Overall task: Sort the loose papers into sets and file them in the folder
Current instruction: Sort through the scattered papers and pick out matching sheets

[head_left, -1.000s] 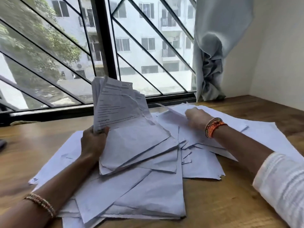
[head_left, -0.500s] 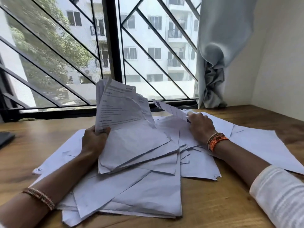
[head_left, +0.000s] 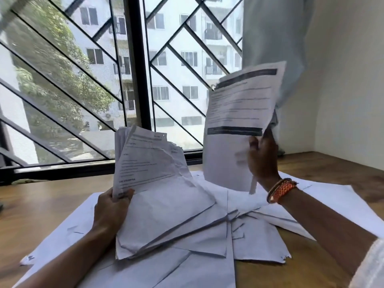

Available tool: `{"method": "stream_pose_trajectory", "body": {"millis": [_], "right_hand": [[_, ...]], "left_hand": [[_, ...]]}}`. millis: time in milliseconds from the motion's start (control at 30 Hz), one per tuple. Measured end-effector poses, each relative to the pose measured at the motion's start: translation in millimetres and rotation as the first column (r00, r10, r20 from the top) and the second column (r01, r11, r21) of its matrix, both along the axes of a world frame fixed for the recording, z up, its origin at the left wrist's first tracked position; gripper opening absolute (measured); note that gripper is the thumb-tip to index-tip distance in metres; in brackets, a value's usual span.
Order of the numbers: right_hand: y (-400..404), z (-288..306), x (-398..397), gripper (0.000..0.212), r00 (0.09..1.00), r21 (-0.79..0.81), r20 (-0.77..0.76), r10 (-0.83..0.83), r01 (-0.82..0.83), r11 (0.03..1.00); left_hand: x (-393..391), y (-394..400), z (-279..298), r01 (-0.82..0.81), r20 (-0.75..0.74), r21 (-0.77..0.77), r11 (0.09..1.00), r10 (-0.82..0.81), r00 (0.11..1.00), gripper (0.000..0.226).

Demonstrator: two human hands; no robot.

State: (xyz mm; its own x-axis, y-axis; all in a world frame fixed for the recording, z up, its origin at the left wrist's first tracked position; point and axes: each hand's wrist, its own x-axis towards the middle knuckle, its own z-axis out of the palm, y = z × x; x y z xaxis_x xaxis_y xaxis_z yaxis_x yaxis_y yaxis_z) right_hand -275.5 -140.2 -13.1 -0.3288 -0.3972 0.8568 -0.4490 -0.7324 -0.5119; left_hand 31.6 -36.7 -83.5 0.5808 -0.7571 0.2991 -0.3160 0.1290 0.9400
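Note:
My left hand (head_left: pixel 111 208) grips a fanned stack of printed sheets (head_left: pixel 149 179) by its left edge, tilted up over the table. My right hand (head_left: pixel 262 157) holds a single printed sheet (head_left: pixel 239 113) upright in the air, thumb on its lower right part; black bars and lines of text face me. Below both hands lies a loose pile of white papers (head_left: pixel 207 246), mostly blank side up and overlapping. No folder shows in the head view.
The papers cover the middle of a wooden table (head_left: pixel 41 213) that stands against a barred window (head_left: pixel 137 80). A pale curtain (head_left: pixel 276 38) hangs at the right of the window, with a white wall corner (head_left: pixel 342 100) beyond it.
My right hand took a sheet from the far side of the pile and lifted it up in front of the window. My left hand kept its stack in place.

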Motion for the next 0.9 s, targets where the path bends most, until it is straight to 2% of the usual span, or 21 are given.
{"method": "stream_pose_trajectory", "body": {"millis": [67,133,200,267,333,400,433,500,567,733,833,900], "right_hand": [[-10.7,-5.1,-3.1,0.035,0.952,0.209,0.268,0.146,-0.205,0.956],[-14.8,-15.6,-4.2,0.024,0.827,0.360,0.501,0.254,-0.467,0.807],[-12.0,-26.4,-6.7,0.021,0.742,0.418,0.609,0.279,-0.600,0.683],[1.6,-29.7,-10.6,0.017,0.703,0.458,0.633,0.325,-0.678,0.576],[15.5,-29.8,-15.9,0.014,0.693,0.567,0.579,0.430,-0.721,0.398],[24.7,-34.0,-17.2,0.016,0.743,0.746,0.453,0.492,-0.618,0.247],[25.7,-36.0,-16.2,0.017,0.771,0.794,0.406,0.490,-0.563,0.229],[24.3,-38.4,-14.9,0.026,0.827,0.817,0.344,0.445,-0.497,0.292],[25.0,-39.7,-14.2,0.025,0.841,0.816,0.303,0.448,-0.472,0.335],[29.7,-50.7,-11.9,0.021,0.823,0.746,0.336,0.457,-0.529,0.405],[28.1,-52.9,-8.7,0.027,0.782,0.681,0.398,0.479,-0.602,0.417],[28.3,-51.7,-7.9,0.026,0.768,0.661,0.415,0.488,-0.623,0.418]], "left_hand": [[0.1,0.3,-0.2,-0.017,0.016,0.002,1.000,0.017,1.000,0.003],[-1.2,2.2,0.8,-0.019,0.013,0.000,1.000,0.019,1.000,0.002],[-1.0,2.2,0.2,-0.013,0.000,0.004,1.000,0.013,1.000,0.008],[-0.6,1.2,0.8,-0.011,-0.011,0.008,1.000,0.011,1.000,0.010],[-1.2,1.0,3.4,-0.011,-0.023,0.005,1.000,0.011,1.000,0.005],[-2.3,2.6,4.1,-0.013,-0.039,0.004,1.000,0.013,0.999,0.006],[-3.4,3.1,4.4,-0.015,-0.037,0.004,1.000,0.015,0.999,0.008],[-5.2,4.5,4.2,-0.010,-0.036,-0.009,1.000,0.010,0.999,0.012],[-4.9,4.6,2.3,-0.004,-0.053,-0.025,1.000,0.002,0.999,0.008],[-7.7,8.2,3.2,0.009,-0.041,-0.092,0.996,-0.013,0.999,0.005],[-12.1,11.5,6.1,0.016,-0.031,-0.158,0.987,-0.021,0.999,0.018],[-13.1,12.8,6.8,0.019,-0.031,-0.191,0.981,-0.026,0.999,0.017]]}}
